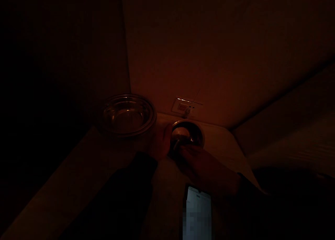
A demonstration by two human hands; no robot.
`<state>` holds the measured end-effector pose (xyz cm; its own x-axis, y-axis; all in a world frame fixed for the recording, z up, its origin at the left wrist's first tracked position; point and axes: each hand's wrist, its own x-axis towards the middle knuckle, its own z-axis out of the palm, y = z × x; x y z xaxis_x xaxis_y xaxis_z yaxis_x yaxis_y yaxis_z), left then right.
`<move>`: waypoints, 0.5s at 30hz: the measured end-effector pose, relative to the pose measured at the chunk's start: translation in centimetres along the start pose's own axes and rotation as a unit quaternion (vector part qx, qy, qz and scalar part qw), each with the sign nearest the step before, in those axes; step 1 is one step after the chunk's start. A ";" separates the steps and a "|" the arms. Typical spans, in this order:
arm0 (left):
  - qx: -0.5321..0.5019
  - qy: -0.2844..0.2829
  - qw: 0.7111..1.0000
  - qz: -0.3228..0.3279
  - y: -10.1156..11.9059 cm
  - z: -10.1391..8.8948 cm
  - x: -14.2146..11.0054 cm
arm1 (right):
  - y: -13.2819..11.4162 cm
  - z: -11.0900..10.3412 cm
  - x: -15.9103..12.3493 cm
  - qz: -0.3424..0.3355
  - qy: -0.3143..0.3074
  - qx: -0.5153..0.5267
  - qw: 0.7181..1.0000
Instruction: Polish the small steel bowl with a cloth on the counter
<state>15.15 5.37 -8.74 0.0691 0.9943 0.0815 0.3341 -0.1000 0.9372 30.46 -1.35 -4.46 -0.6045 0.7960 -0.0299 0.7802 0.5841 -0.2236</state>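
Observation:
The scene is very dark. A small steel bowl (193, 131) stands on a pale counter (225, 145) near the wall. My left hand (161, 142) curls against the bowl's left side and seems to grip its rim. My right hand (202, 166) reaches to the bowl's near edge, fingers closed on what looks like a spoon handle (176, 144); something pale lies inside the bowl (180, 131). Dark sleeves cover both forearms.
A wider steel bowl (127, 115) stands to the left on the counter. A wall socket plate (184, 106) sits just behind the small bowl. A lit phone screen (198, 212) glows at the bottom centre. The counter's edge falls away on the right.

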 end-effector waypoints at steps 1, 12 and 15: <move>0.005 0.005 1.000 -0.006 0.0 0.0 0.0 | -0.2 0.2 0.4 0.004 0.012 0.039 0.999; -0.015 -0.012 0.999 -0.051 0.2 -0.2 0.3 | -0.1 -0.5 -1.0 -0.011 0.022 -0.092 0.995; -0.026 -0.035 0.998 -0.037 0.0 -0.2 0.4 | 0.6 -0.5 -2.3 -0.022 0.036 -0.136 0.990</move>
<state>14.99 5.79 -8.59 0.1129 0.9935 -0.0109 0.2910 -0.0226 0.9565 32.40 -2.71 -4.04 -0.6338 0.7722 0.0448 0.7735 0.6320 0.0481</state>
